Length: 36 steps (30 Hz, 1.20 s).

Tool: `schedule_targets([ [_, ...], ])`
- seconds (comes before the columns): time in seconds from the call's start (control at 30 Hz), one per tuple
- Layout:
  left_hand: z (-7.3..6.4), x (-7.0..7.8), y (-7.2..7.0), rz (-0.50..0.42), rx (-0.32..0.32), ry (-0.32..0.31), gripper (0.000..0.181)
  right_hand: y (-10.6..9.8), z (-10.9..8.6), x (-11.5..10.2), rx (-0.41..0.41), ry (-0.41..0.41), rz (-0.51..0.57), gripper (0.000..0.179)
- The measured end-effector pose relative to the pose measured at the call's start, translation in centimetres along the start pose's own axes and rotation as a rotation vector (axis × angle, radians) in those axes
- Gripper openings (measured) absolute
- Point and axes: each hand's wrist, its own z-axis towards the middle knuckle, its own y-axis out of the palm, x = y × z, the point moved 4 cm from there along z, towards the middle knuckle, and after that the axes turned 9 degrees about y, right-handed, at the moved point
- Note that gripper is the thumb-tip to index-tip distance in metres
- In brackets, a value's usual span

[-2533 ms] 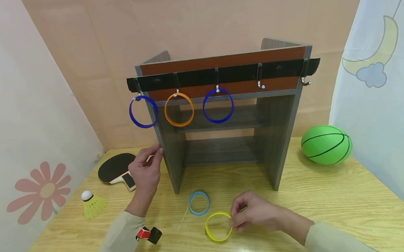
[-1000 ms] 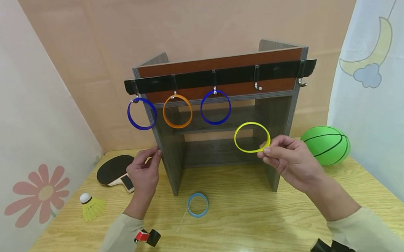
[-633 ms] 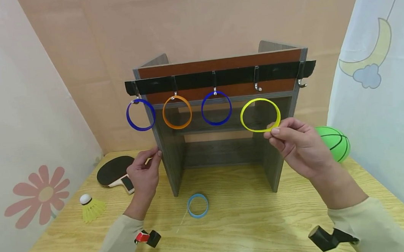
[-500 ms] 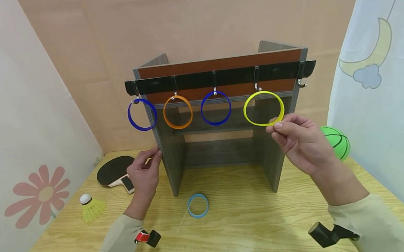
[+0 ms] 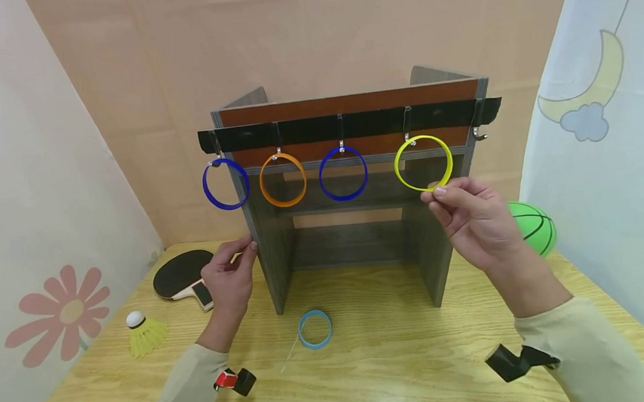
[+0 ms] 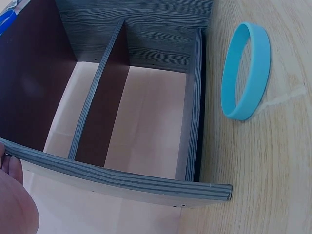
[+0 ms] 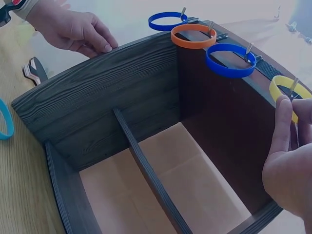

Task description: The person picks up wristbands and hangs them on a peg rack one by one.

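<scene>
My right hand (image 5: 476, 220) pinches the bottom of a yellow silicone wristband (image 5: 450, 164) between thumb and fingers. The band's upper part is at the fourth hook (image 5: 408, 137) of a black hook strip (image 5: 378, 121); in the right wrist view that hook's tip shows inside the loop. Blue (image 5: 228, 206), orange (image 5: 284, 203) and blue (image 5: 345, 197) wristbands hang from the first three hooks. My left hand (image 5: 230, 278) grips the front edge of the grey wooden shelf's (image 5: 264, 246) left panel. A light blue wristband (image 6: 263, 68) lies on the table before the shelf.
The fifth hook (image 5: 479, 134) at the right end bears no band. A green ball (image 5: 536, 229) stands behind my right wrist. A table tennis bat (image 5: 180, 272) and a yellow shuttlecock (image 5: 145, 334) lie on the wooden table (image 5: 395, 355) at the left.
My right hand has picked the yellow wristband up from the table and raised it to the fourth hook. The left hand has stayed on the shelf panel.
</scene>
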Motion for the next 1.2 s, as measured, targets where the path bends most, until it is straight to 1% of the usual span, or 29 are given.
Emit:
schedule_targets([
  [0.2,0.1,0.1,0.0,0.018,-0.003,0.003,0.013,0.0,0.5,0.2,0.000,0.015,-0.015,0.021],
  [0.47,0.1,0.3,0.1,0.010,0.003,0.000,0.013,-0.2,0.8,0.8,0.008,0.018,-0.036,0.020],
  [0.77,0.0,0.2,0.1,0.019,0.003,-0.004,0.013,-0.9,0.7,1.8,0.005,0.028,-0.116,0.019],
  [1.0,0.1,0.1,0.0,0.017,-0.003,0.001,0.013,-1.7,0.2,3.7,-0.014,0.056,-0.095,0.020],
  [1.1,0.1,0.2,0.1,0.019,-0.005,0.000,0.013,-2.1,-0.1,5.0,-0.017,0.083,-0.132,0.021],
  [1.2,0.2,0.3,0.2,0.012,-0.005,0.001,0.013,-2.4,-0.4,6.6,-0.011,0.127,-0.172,0.020],
])
